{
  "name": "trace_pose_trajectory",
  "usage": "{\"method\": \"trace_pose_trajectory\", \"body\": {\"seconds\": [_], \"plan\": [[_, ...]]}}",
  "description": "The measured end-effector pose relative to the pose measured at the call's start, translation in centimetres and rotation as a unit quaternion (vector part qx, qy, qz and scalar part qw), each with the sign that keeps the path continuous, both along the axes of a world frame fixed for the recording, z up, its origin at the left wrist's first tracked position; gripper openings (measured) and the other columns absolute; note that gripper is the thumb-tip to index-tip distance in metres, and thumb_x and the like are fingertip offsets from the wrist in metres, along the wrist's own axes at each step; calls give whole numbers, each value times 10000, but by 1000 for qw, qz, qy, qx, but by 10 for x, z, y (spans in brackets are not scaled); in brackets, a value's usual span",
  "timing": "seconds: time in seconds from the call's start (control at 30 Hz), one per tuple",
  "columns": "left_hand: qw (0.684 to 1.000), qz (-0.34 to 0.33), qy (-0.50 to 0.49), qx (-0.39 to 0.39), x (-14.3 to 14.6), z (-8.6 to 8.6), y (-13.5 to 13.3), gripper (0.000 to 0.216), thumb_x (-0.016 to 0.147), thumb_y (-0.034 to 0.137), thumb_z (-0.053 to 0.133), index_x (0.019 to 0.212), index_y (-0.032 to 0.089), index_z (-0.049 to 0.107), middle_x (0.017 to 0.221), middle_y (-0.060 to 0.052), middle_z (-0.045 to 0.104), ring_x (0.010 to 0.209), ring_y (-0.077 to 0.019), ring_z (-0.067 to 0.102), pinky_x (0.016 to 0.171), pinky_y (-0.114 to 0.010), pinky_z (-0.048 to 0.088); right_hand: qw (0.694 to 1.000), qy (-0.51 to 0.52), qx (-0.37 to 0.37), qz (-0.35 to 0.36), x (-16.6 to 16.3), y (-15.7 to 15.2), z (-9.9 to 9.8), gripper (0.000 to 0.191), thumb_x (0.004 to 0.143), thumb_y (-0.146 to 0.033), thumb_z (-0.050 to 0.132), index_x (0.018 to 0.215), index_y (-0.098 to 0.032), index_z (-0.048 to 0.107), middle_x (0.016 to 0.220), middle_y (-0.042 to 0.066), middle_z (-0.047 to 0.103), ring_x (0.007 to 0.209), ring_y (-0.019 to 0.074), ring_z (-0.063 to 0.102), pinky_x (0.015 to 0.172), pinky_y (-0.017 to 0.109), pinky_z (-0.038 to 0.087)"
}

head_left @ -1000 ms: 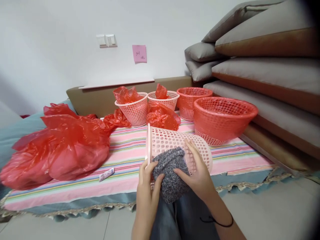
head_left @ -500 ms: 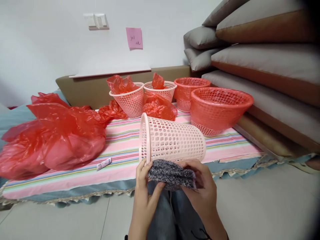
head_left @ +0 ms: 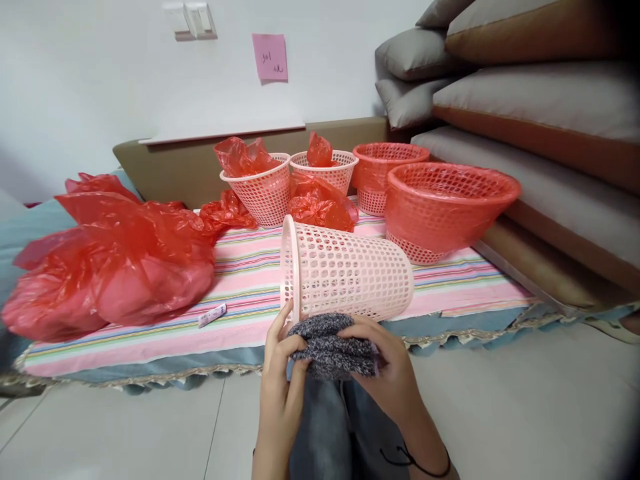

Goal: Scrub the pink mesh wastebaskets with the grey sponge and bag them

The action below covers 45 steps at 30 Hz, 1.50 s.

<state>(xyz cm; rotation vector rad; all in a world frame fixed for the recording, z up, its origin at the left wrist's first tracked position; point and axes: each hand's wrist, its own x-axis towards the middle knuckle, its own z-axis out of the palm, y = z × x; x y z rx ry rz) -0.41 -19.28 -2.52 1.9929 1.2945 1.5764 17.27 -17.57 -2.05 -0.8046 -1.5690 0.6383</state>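
Observation:
A folded grey cloth (head_left: pixel 333 347) sits between both my hands, just above my lap. My left hand (head_left: pixel 281 373) grips its left end with the thumb on top. My right hand (head_left: pixel 389 370) holds its right side from above. Directly behind the cloth a pale pink mesh basket (head_left: pixel 345 273) lies on its side on the striped mat (head_left: pixel 250 293), its open rim facing left and touching my left fingertips.
A big heap of red plastic bags (head_left: pixel 110 260) covers the mat's left. Two pink baskets (head_left: pixel 260 190) with red bags and two red baskets (head_left: pixel 445 207) stand behind. A small tube (head_left: pixel 212 315) lies on the mat. Stacked cushions (head_left: pixel 540 113) rise on the right.
My right hand came off the basket's side and down onto the cloth. The cloth dropped from the basket wall to below it and is now bunched and folded between both hands.

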Motion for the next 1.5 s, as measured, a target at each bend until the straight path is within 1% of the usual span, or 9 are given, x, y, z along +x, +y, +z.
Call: {"method": "trace_pose_trajectory", "body": {"seconds": [0.23,0.5,0.73,0.83,0.93,1.03,1.17,1.37,1.5], "plan": [[999,-9,12,-36,-7,4,-5,158,978,142,479,1048,265,549,1588,-50,377,1443,-172,393,1131,-325,367,993,79,-85,16,-5,-4,-6,387,705,-53,718,1002,-278,612,994,-3,602,870,154,611,732,235,488],[998,-33,21,-54,-16,4,-7,149,979,154,472,1037,264,553,1598,-58,364,1443,-198,394,1141,-368,362,990,70,-114,42,-5,-3,-8,444,726,-57,721,1059,-309,569,1082,-2,556,947,156,603,777,235,475],[999,19,-4,35,-4,2,-7,520,884,102,628,1338,317,497,1549,-79,371,1444,-210,375,1154,-375,371,992,104,-72,-16,3,-8,-3,304,824,-122,664,1052,-300,569,1081,17,557,929,154,624,763,227,516],[993,11,100,63,0,11,-10,467,874,48,600,1265,300,577,1526,-60,374,1396,-175,422,1120,-301,401,999,16,-28,-35,10,-12,5,336,812,-88,665,1065,-294,588,1157,34,593,1076,183,621,887,264,517],[991,-40,130,14,0,14,-11,366,849,-9,513,1086,250,617,1509,-61,432,1369,-184,466,1095,-306,425,996,-72,27,-38,14,-16,12,348,821,-52,645,1075,-286,607,1187,34,631,1126,170,627,952,254,506],[997,-47,48,-37,-1,8,-9,306,828,-6,506,975,244,606,1274,-29,641,1196,-164,606,1000,-274,484,992,-115,38,-26,16,-18,16,328,842,-71,640,1094,-281,620,1230,38,649,1166,171,633,995,265,504],[981,67,-153,-100,-4,-2,-6,106,865,156,628,928,233,666,1012,-4,711,977,-153,664,872,-237,515,989,-140,-42,25,26,-14,14,430,762,-243,821,1145,-284,629,1237,55,681,1174,222,649,998,322,526],[878,147,-427,-161,-2,0,-3,235,760,350,808,927,223,702,953,17,713,907,-116,638,789,-169,502,982,-74,-112,136,42,-2,-2,358,692,-360,880,987,-259,705,1337,101,646,1232,302,616,1041,439,502],[804,132,-549,-187,2,4,2,362,641,395,894,900,226,707,928,18,721,809,-93,641,692,-142,510,975,11,-161,155,33,4,-20,482,701,-369,870,1146,-272,714,1446,102,563,1349,320,513,1122,501,424]]}}
